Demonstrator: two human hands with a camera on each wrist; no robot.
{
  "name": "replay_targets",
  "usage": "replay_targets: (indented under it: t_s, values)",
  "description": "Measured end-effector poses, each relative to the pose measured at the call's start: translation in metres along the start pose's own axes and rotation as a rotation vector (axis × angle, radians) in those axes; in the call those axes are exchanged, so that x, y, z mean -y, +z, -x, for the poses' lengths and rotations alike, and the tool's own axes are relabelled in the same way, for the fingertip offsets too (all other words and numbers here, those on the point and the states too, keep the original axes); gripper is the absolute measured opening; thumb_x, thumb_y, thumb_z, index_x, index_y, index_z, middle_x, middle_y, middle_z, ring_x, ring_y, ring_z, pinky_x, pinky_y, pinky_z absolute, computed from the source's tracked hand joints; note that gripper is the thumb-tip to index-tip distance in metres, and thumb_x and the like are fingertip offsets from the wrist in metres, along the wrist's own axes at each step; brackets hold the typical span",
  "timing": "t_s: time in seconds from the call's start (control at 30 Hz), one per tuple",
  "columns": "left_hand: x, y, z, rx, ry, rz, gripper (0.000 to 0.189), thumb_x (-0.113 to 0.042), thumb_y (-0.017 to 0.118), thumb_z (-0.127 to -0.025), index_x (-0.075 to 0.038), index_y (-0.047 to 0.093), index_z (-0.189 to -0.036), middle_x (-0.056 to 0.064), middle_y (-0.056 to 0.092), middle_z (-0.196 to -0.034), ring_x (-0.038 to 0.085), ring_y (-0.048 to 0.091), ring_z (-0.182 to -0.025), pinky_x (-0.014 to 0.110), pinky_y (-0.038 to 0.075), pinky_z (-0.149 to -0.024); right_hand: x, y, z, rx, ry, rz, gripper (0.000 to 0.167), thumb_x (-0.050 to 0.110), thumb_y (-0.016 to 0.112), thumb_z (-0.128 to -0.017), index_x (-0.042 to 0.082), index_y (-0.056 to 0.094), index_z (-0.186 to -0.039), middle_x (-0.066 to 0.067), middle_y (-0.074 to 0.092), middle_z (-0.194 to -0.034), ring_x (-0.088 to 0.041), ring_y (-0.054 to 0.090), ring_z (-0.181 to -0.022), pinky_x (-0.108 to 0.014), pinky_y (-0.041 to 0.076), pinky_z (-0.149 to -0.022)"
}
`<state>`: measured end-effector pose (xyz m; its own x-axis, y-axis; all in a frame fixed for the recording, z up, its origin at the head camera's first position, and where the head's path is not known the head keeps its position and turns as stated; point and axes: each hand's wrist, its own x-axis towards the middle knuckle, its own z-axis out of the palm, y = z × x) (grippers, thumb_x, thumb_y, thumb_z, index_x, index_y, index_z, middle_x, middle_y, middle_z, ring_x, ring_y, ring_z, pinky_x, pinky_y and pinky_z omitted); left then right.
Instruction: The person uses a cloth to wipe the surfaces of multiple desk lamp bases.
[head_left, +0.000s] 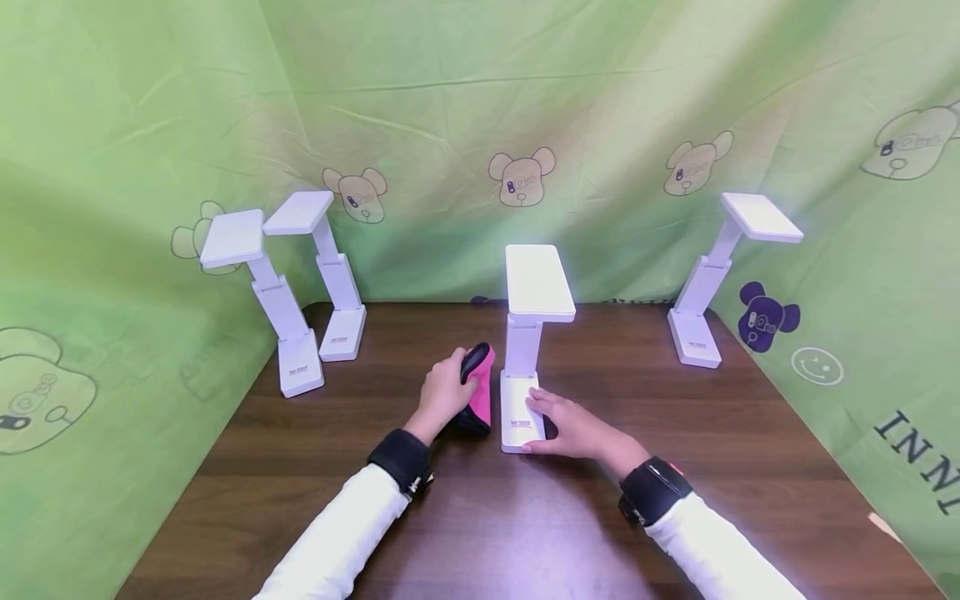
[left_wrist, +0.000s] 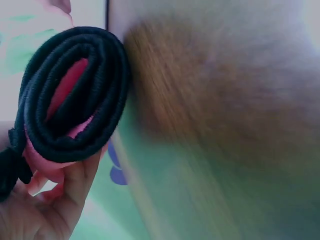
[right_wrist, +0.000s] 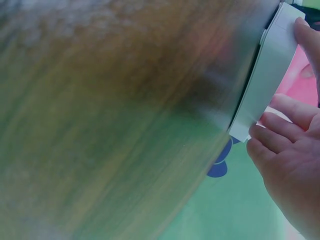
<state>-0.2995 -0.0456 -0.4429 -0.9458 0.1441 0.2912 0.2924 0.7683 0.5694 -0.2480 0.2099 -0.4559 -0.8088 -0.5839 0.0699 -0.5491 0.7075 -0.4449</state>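
Note:
My left hand (head_left: 444,390) grips a rolled pink cloth with thick black edging (head_left: 482,392) just left of the middle desk lamp. From the left wrist view, the black-edged end of the pink cloth (left_wrist: 75,95) shows as a spiral, with fingers beneath it. The white folding desk lamp (head_left: 522,350) stands upright on the table, its flat head tilted over the base. My right hand (head_left: 573,425) holds the lamp's base from the right, thumb at the front end and fingertips farther back. In the right wrist view the white base (right_wrist: 267,75) lies between thumb and fingers.
Two similar white lamps (head_left: 288,317) (head_left: 341,287) stand at the back left of the brown wooden table (head_left: 420,517). Another white lamp (head_left: 701,292) is at the back right. A green printed curtain (head_left: 450,108) closes off the back and both sides.

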Motion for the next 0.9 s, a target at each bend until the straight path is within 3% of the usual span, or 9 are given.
replay_targets:
  t_s: [0.23, 0.4, 0.63, 0.8, 0.9]
  values:
    - [-0.001, 0.016, -0.011, 0.096, -0.064, 0.010, 0.033, -0.020, 0.074, -0.091, -0.004, 0.064, -0.118, 0.015, 0.069, -0.095, 0.028, 0.061, -0.078, 0.041, 0.054, -0.070, 0.001, 0.006, 0.000, 0.015, -0.006, -0.029, 0.087, 0.047, 0.082, -0.083, -0.004, 0.050, -0.146, -0.023, 0.042, -0.155, -0.040, 0.044, -0.141, -0.053, 0.039, -0.110]
    - [-0.003, 0.018, -0.010, 0.121, -0.036, -0.017, 0.034, -0.019, 0.075, -0.091, -0.002, 0.063, -0.117, 0.016, 0.069, -0.096, 0.028, 0.062, -0.078, 0.042, 0.056, -0.073, 0.001, 0.008, 0.000, 0.007, -0.010, -0.023, 0.085, 0.046, 0.082, -0.083, -0.005, 0.051, -0.145, -0.024, 0.043, -0.154, -0.041, 0.045, -0.140, -0.052, 0.040, -0.110]
    - [-0.007, 0.013, 0.001, 0.167, 0.079, -0.049, 0.033, -0.020, 0.077, -0.090, -0.004, 0.059, -0.113, 0.015, 0.066, -0.091, 0.027, 0.062, -0.075, 0.041, 0.056, -0.071, 0.001, 0.005, -0.001, -0.002, -0.013, -0.014, 0.085, 0.045, 0.083, -0.083, -0.005, 0.052, -0.144, -0.025, 0.044, -0.153, -0.041, 0.046, -0.139, -0.051, 0.041, -0.109]
    - [-0.013, 0.007, 0.023, 0.181, 0.219, -0.072, 0.036, -0.018, 0.078, -0.087, -0.004, 0.060, -0.115, 0.015, 0.066, -0.092, 0.026, 0.064, -0.074, 0.039, 0.056, -0.066, 0.000, 0.002, -0.002, -0.015, -0.029, 0.005, 0.084, 0.045, 0.082, -0.083, -0.008, 0.053, -0.142, -0.027, 0.046, -0.151, -0.041, 0.047, -0.138, -0.052, 0.041, -0.109]
    - [-0.017, 0.003, 0.037, 0.219, 0.267, -0.085, 0.041, -0.018, 0.078, -0.087, -0.006, 0.060, -0.121, 0.014, 0.066, -0.095, 0.023, 0.065, -0.074, 0.037, 0.058, -0.068, -0.001, 0.001, -0.002, -0.008, -0.017, 0.009, 0.084, 0.045, 0.082, -0.083, -0.007, 0.053, -0.142, -0.026, 0.045, -0.152, -0.041, 0.046, -0.139, -0.052, 0.041, -0.109]
